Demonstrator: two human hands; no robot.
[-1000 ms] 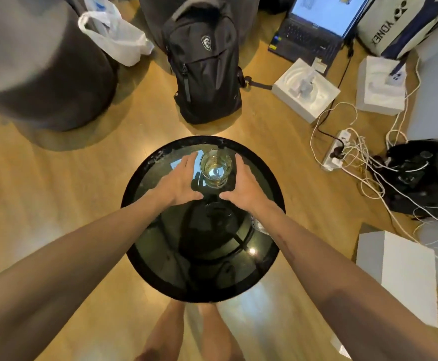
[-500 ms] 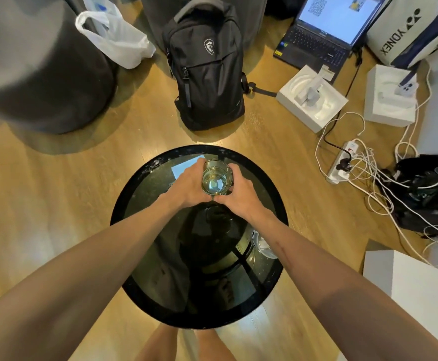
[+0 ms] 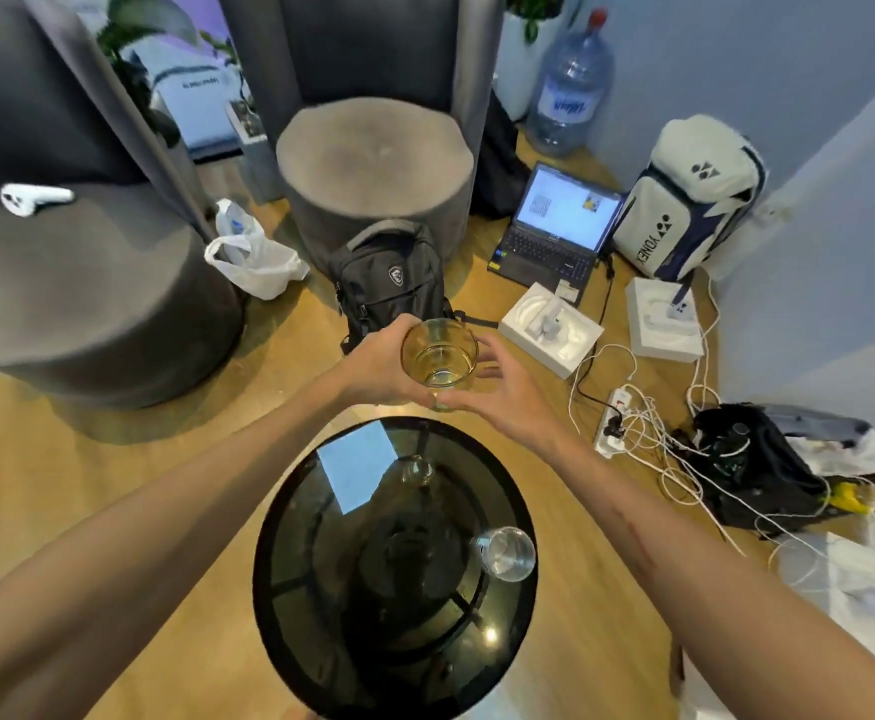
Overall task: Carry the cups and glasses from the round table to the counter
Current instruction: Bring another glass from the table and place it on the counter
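Glass (image 3: 439,356) lifted clear of the desk (image 3: 289,589), beyond its far edge, cupped between my left hand (image 3: 373,368) and right hand (image 3: 497,394), fingers curled round it. Liquid inside; a tilt spills it. Second glass (image 3: 505,553) near the right edge: my elbow could knock it.

Floor: warm wooden boards (image 3: 87,475), glossy where light falls.
Walls: pale blue (image 3: 736,70), meeting at a corner on the right.
Seating: two round grey poufs (image 3: 373,163), one left, one behind.
Curtains: grey drapes (image 3: 362,39) hanging behind the poufs.
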